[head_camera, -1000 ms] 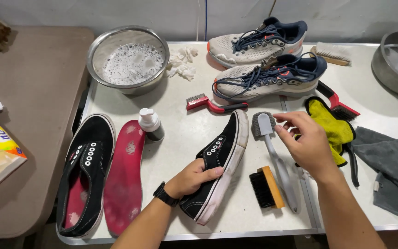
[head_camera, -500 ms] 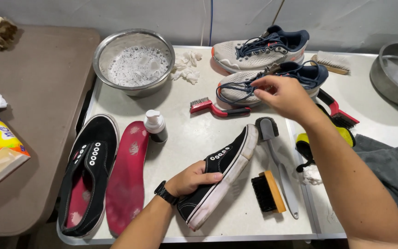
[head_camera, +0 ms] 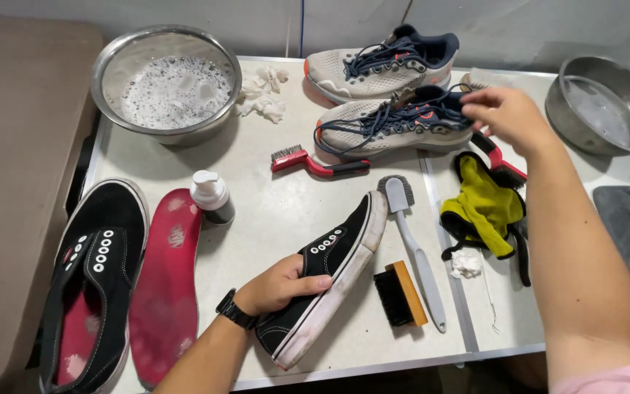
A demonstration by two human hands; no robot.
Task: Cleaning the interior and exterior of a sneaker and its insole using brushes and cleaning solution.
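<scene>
- So, risk first: your right hand (head_camera: 510,117) reached far across the table (head_camera: 271,219) over the brushes, & a dragged sleeve or forearm could, I'd judge, have knocked the long grey brush (head_camera: 411,241) or the red wire brush (head_camera: 313,162) out of place.
- The black shoe (head_camera: 328,273) lay tipped on its side under your left hand (head_camera: 280,284); w/ your eyes on the far side, it could've rolled or slid toward the table's front edge.
- The foam bottle (head_camera: 211,195) stood upright just beside the red insole (head_camera: 163,281); a bump would likely tip it.
- The soapy bowl (head_camera: 165,82) sat at the back left corner, well apart from both hands, so low spill risk.
- Left hand: fingers curled over the shoe's upper near the heel, thumb on top, clamped on it, pinning it to the table.
- Right hand: fingers bent & close together at the heel collar of the nearer grey sneaker (head_camera: 395,125), touching it; couldn't tell if it actually pinched anything.
- The yellow cloth (head_camera: 484,208) lay just below that wrist, untouched.
- The other black shoe (head_camera: 89,284) rested at the left edge, apart from both hands.
</scene>
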